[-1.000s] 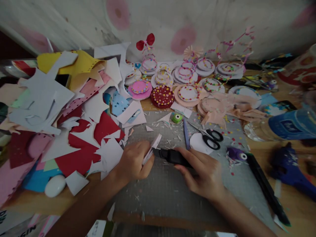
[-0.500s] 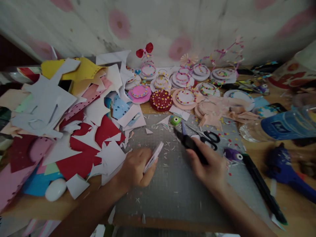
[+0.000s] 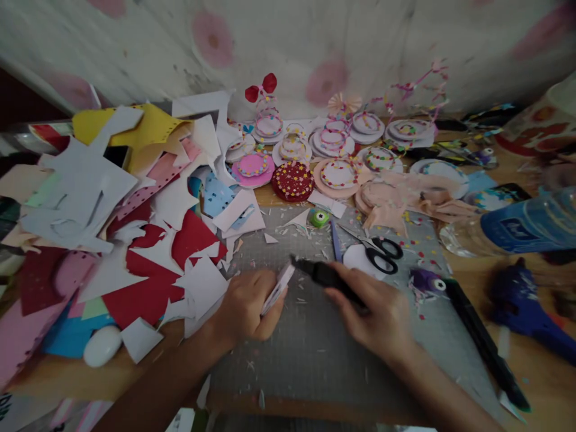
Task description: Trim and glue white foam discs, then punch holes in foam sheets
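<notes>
My left hand (image 3: 252, 306) is closed around a thin white piece of paper or foam (image 3: 276, 289), held on edge with its layers toward the right. My right hand (image 3: 375, 312) grips a black craft knife (image 3: 330, 277), its dark tip touching or very close to the top edge of the white piece. Both hands are above a grey cutting mat (image 3: 306, 366) strewn with small white offcuts. Beyond the right hand lie black-handled scissors (image 3: 381, 255), a white disc (image 3: 360, 259) and a thin purple stick (image 3: 336, 240). A green round piece with an eye (image 3: 319, 218) sits farther back.
Paper and foam scraps (image 3: 157, 288) pile up on the left, beside a white egg-shaped object (image 3: 102, 346). Decorated discs (image 3: 293, 181) line the back. On the right are a bottle (image 3: 526, 225), a blue glue gun (image 3: 531, 312), a long black tool (image 3: 486, 345) and a purple piece (image 3: 425, 283).
My right hand has brought the craft knife left and down to the upper edge of the white piece, uncovering the white disc by the scissors. My left hand has stayed in place.
</notes>
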`<act>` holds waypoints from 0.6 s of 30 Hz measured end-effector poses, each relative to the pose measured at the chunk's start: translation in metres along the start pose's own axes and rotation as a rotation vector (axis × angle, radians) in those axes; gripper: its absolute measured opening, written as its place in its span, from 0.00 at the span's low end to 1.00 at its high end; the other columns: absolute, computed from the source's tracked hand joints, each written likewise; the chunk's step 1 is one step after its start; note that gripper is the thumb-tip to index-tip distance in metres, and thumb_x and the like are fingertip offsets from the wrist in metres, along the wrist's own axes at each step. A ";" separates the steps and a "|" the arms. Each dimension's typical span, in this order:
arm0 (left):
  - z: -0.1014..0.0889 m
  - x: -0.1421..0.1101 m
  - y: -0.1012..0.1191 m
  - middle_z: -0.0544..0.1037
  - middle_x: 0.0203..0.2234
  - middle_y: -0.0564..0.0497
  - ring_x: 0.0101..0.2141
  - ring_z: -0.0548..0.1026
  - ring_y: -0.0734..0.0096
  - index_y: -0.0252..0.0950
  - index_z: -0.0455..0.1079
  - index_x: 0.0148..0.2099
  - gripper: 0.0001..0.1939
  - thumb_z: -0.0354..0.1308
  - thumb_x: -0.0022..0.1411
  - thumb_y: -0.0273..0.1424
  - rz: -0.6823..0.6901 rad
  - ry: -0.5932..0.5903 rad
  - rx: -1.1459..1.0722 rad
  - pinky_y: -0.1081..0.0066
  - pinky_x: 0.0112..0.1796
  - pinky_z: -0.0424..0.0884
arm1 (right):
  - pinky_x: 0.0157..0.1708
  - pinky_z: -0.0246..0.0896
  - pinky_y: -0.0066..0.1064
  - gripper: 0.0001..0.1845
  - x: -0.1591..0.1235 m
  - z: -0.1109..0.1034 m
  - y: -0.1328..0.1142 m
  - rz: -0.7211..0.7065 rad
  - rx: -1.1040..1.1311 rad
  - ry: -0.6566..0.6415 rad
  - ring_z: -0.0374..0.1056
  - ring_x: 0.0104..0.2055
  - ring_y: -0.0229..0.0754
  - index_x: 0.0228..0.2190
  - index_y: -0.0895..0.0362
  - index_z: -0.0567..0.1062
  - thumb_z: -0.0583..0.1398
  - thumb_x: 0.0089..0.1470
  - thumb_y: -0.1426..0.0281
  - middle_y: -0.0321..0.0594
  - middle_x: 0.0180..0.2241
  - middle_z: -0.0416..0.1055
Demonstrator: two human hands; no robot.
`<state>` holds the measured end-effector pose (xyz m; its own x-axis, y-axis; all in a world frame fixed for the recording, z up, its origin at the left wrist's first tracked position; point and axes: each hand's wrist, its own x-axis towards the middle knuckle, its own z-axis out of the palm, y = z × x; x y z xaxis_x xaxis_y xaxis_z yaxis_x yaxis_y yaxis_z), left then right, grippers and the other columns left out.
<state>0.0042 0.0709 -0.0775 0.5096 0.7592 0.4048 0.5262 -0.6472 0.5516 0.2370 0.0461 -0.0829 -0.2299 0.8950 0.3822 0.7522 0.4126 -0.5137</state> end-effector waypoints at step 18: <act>0.001 0.000 0.001 0.59 0.20 0.55 0.20 0.62 0.71 0.40 0.53 0.30 0.09 0.50 0.59 0.23 -0.008 0.002 0.044 0.69 0.22 0.55 | 0.27 0.66 0.28 0.17 -0.002 -0.006 -0.014 -0.071 0.056 -0.103 0.74 0.29 0.40 0.49 0.60 0.71 0.57 0.60 0.65 0.41 0.31 0.77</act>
<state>0.0058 0.0699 -0.0779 0.5041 0.7643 0.4021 0.5593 -0.6437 0.5224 0.2309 0.0375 -0.0720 -0.3461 0.8746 0.3396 0.6969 0.4820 -0.5310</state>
